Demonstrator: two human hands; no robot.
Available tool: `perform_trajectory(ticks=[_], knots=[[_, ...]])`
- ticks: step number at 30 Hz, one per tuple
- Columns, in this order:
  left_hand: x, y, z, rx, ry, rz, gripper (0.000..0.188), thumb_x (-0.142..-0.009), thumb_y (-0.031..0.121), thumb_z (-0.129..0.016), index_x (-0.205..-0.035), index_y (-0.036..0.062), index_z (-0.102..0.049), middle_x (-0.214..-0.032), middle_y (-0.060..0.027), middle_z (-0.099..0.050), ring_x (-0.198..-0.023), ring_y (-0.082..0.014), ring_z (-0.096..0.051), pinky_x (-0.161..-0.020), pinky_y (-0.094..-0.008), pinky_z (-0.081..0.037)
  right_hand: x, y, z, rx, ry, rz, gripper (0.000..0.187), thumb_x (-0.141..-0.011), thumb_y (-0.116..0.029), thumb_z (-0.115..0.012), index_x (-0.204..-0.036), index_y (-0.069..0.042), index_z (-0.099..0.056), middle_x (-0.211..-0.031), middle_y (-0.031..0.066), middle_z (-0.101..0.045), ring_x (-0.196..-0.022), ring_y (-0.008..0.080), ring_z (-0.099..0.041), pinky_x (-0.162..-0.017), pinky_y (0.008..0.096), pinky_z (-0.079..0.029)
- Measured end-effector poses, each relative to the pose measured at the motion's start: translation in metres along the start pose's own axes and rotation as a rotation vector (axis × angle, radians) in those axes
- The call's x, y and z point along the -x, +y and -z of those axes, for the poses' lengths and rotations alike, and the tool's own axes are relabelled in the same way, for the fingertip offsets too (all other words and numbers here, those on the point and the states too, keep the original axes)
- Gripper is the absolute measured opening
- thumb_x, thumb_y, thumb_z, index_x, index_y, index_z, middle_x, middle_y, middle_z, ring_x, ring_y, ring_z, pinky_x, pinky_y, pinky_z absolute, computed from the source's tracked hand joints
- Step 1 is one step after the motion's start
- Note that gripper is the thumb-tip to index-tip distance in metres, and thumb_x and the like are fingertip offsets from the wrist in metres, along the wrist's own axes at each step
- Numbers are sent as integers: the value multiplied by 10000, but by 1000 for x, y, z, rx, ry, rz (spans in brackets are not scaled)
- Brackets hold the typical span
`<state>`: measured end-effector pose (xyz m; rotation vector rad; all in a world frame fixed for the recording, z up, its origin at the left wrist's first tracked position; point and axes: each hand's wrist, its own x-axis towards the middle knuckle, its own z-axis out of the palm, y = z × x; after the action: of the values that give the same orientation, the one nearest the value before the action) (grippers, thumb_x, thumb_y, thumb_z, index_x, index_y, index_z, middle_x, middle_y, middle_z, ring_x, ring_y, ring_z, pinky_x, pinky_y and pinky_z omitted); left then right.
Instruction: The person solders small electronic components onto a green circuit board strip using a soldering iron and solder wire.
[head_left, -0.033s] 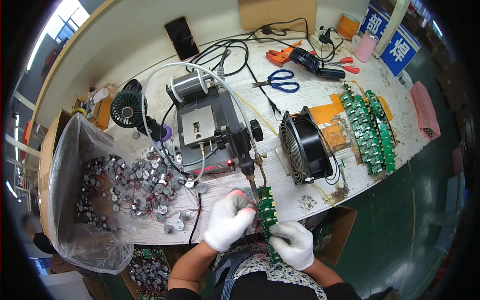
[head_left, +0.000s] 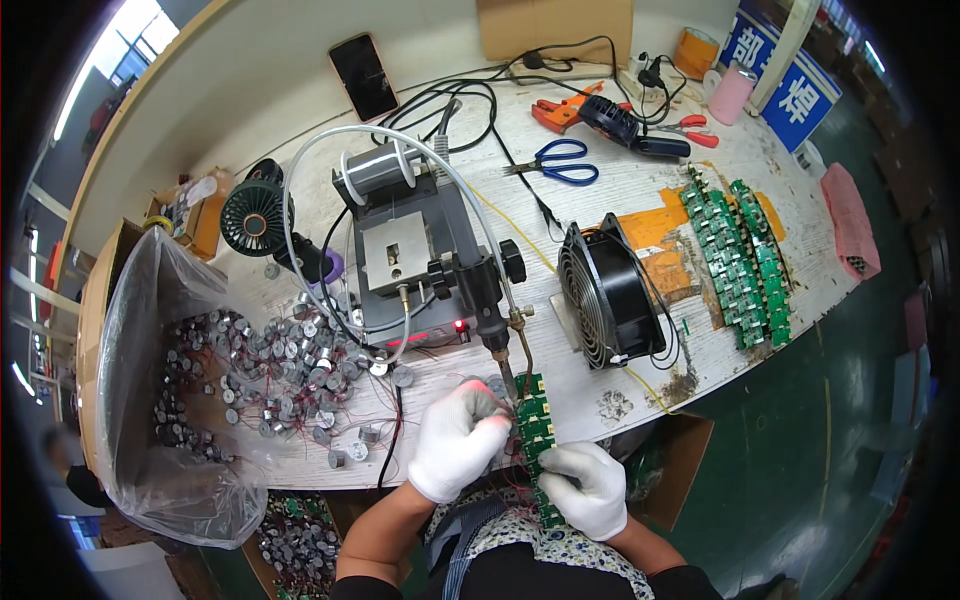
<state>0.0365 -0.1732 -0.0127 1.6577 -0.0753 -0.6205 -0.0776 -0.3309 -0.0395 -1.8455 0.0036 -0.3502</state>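
Right hand (head_left: 585,488): gloved in white; its grip was closed on the green circuit strip (head_left: 537,440) at the lower end.
Left hand (head_left: 458,438): gloved in white; its grip was closed on a small part, pressed against the strip's upper left edge.
Circuit strip: held at the near edge of the worktop (head_left: 620,190), its top just below the soldering tip (head_left: 507,378).
Soldering station (head_left: 405,255): set behind the tip.
Black fan (head_left: 605,295): stood to the right.
Loose metal parts (head_left: 285,365): heaped to the left.

Lower end of the green circuit board strip (head_left: 537,440) hidden under the gloved right hand (head_left: 585,487), soldering tip covered by the gloved left hand (head_left: 458,440), blue sign (head_left: 790,70) cut off at the rim
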Motion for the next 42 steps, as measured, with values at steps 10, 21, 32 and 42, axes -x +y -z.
perform_trajectory(ticks=[10,21,32,42], knots=[[2,1,-2,61,12,87,74,-801,66,-584,-782,-2,-565,-647,-23,-580,-586,-69,-508,-540,-246,-432,0,3,-1,25,-7,-53,288,-716,38,-712,-992,-6,-644,-919,146,-665,-775,250,-667,-689,310,-533],[0,2,-2,0,-12,88,105,-803,84,-584,-779,-11,-544,-658,-31,-580,-581,-76,-510,-537,-248,-433,7,1,0,-66,-12,-243,262,-726,2,-717,-977,-9,-640,-942,141,-656,-754,231,-658,-660,295,-525],[-1,8,-1,52,-67,113,106,-827,79,-551,-834,-22,-518,-628,-45,-569,-510,-100,-544,-479,-256,-439,-14,-12,4,3,-38,-379,500,-754,-48,-688,-1213,35,-508,-1037,172,-639,-840,241,-663,-673,301,-530],[7,10,27,0,107,-8,171,-889,82,-558,-1014,-30,-588,-850,-50,-638,-616,-66,-549,-551,-223,-459,-25,-2,-2,171,52,-255,544,-750,-30,-675,-1258,42,-493,-1000,229,-652,-758,304,-679,-673,342,-538]])
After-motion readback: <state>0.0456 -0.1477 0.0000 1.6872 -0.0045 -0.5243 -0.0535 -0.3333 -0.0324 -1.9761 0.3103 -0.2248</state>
